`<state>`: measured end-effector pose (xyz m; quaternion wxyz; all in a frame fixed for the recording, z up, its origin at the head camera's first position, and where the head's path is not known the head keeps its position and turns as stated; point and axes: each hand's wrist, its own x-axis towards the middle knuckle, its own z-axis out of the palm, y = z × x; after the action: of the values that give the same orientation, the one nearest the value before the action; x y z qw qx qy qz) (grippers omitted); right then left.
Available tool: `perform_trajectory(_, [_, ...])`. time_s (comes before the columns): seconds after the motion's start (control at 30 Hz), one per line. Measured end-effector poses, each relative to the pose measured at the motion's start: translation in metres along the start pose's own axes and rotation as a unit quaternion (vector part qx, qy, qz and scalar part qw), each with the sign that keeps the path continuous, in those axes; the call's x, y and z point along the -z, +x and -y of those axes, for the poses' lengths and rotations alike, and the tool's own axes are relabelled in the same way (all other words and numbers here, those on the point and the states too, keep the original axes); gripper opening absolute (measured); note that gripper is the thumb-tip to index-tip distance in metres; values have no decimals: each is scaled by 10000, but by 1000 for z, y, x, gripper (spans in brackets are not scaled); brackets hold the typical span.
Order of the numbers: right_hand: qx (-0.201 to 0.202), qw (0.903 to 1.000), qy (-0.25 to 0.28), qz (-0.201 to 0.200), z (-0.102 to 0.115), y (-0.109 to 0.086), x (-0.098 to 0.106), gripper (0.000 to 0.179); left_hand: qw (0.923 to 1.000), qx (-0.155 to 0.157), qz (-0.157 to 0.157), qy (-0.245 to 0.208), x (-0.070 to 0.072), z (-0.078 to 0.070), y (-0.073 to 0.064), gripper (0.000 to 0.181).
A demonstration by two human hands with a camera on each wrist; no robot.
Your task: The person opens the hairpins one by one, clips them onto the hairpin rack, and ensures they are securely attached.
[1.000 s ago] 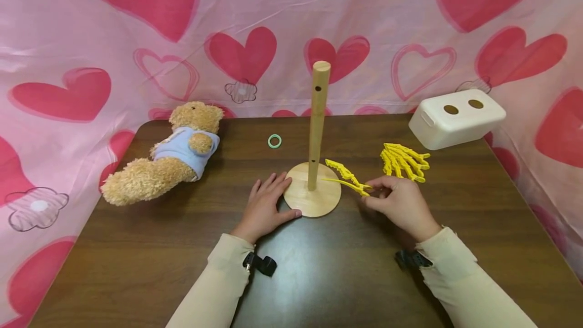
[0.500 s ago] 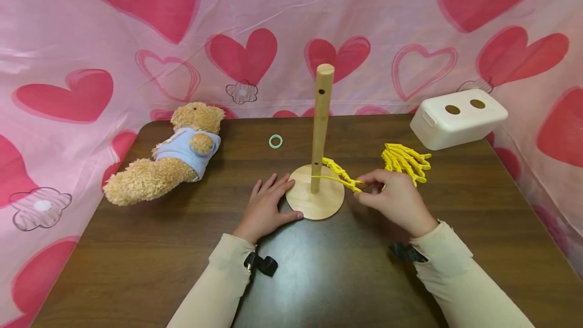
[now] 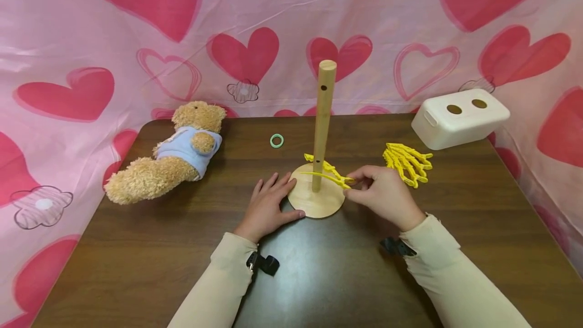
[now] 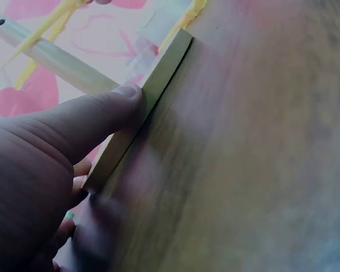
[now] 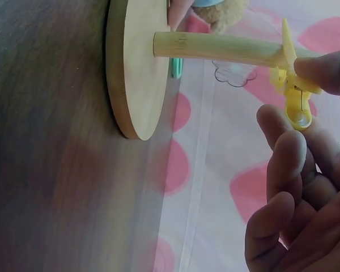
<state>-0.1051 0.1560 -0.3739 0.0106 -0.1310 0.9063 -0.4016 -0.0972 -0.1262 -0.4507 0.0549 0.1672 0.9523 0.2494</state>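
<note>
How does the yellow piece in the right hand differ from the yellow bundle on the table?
The right hand pinches the yellow piece, while the yellow bundle lies on the table. The yellow piece has two prongs, one in front of the post and one behind; the yellow bundle fans out in several strands. Both are yellow.

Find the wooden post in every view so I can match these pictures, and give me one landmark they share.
Head: the wooden post stands just right of centre, mostly in the upper half.
Left wrist: it slants across the upper left, cut off by the left edge.
Right wrist: it runs sideways across the upper right.
Shared landmark: the round base at its foot, edge-on in the left wrist view.
</note>
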Motion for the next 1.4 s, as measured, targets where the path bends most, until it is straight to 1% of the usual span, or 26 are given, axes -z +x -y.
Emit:
perform_trajectory(0.13, [28,10000,11,3,3,3,-1,24,9999,55,101,67,1,-3,1,88])
perform_trajectory(0.33, [37,10000,25,-12,6,5,-1,25,9999,33,131,107,0,-4,3,87])
perform_trajectory(0.6, [198,9974,686,-4,-2,7,-1,27,9998,97,159,3,-1,-4,3,87])
perform_trajectory(0.77, [314,9965,769,-93,-6,7,-4,30,9998,128,157,-45,-1,-6,2,86])
perform_trajectory(0.9, [423,9956,803,-231,-7,8,-9,31,9998,163,124,-63,0,-6,1,86])
perform_trajectory(0.97, [369,9954,845,-255,-8,7,-10,31,9998,153,97,-62,0,-6,1,86])
perform_trajectory(1.17, [117,9958,901,-53,-10,4,-10,37,9998,164,-39,-52,-2,-6,1,86])
perform_trajectory(1.4, [202,9964,822,-80,-10,1,-10,43,9996,160,-197,-100,-4,-5,1,86])
